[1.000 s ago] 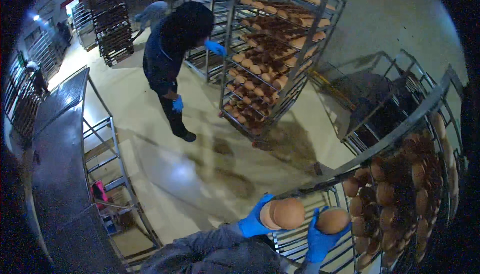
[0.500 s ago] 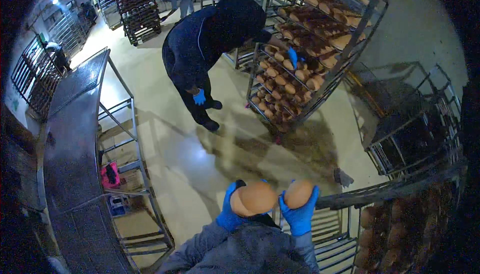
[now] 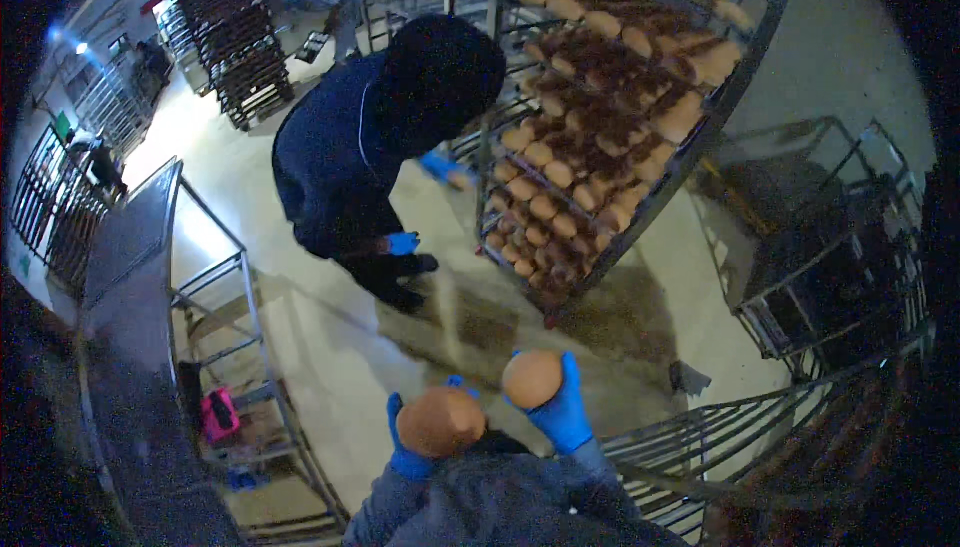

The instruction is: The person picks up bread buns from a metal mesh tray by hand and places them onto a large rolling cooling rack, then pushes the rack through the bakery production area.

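Note:
My left hand [image 3: 408,455], in a blue glove, is closed around a brown bread roll [image 3: 440,421]; a second, lighter one seems to overlap it on the right. A little higher and to the right, my blue-gloved right hand [image 3: 565,419] grips a round, golden bread roll [image 3: 532,379]. The two hands are apart, in front of my chest and above the floor. Ahead stands a tall metal rack [image 3: 640,267] whose tiers are full of rolls. A person in dark clothes [image 3: 340,137] bends beside it, with a roll [image 3: 459,181] at one blue-gloved hand [image 3: 436,165].
A long metal table [image 3: 135,307] runs along my left, with a pink object [image 3: 219,415] on the frame beside it. Another rack [image 3: 690,447] of bread is close on my right. Metal frames [image 3: 820,237] stand beyond it. Farther back are a stacked rack [image 3: 228,37] and another person [image 3: 330,2].
Both my hands have shifted left with their rolls, and the view has turned. The co-worker's far hand has come down from the rack's tier to its left side, with a roll.

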### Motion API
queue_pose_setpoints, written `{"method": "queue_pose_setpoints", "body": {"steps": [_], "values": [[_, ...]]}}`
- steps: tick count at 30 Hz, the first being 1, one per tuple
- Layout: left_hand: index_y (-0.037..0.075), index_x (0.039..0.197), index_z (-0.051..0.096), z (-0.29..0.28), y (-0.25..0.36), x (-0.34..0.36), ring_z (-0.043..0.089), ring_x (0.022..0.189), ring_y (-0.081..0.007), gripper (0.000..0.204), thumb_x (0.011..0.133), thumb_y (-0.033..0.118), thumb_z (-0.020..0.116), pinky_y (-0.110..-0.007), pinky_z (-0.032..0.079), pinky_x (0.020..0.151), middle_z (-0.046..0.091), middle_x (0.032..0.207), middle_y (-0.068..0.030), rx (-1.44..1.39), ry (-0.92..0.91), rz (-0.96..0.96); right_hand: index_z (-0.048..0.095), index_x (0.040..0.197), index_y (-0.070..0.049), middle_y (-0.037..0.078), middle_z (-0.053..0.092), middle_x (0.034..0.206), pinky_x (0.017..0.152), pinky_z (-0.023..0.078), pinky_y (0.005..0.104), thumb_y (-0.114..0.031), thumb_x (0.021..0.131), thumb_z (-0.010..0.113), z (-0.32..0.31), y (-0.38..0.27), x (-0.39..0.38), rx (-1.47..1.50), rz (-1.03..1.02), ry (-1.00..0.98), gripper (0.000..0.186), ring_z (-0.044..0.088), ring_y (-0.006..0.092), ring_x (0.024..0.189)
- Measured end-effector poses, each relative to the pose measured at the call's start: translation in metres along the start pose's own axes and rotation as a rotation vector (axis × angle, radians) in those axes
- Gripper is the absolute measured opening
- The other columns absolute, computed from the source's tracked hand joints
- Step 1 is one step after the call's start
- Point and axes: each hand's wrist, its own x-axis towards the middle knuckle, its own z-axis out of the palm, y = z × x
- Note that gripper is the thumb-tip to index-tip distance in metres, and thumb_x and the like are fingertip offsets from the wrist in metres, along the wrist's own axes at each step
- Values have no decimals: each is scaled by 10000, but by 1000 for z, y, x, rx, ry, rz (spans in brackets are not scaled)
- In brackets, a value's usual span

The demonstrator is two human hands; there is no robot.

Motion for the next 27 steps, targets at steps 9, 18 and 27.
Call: {"method": "queue_pose_setpoints", "body": {"steps": [9,18,27], "values": [[63,1374,363,-23,71,46,392,1292,-385,801,865,681,387,-557,286,1077,404,1405,-178,-206,51,30,505,1393,-92,135,536,1427,1075,435,555,-608,998,382,79,12,81,-85,129,-31,661,525,316,1312],[59,1468,344,-83,227,57,376,1368,-403,888,883,727,329,-580,273,1136,393,1490,-192,-378,-26,93,490,1396,-85,132,558,1406,1112,407,542,-556,1014,375,191,119,193,-210,-2,-220,618,546,326,1287],[45,1531,321,-90,407,-1,370,1419,-412,940,906,746,300,-594,281,1170,385,1543,-214,-551,-82,122,444,1423,-41,170,541,1409,1157,361,515,-542,1034,350,347,252,253,57,121,-237,641,527,327,1303]]}}
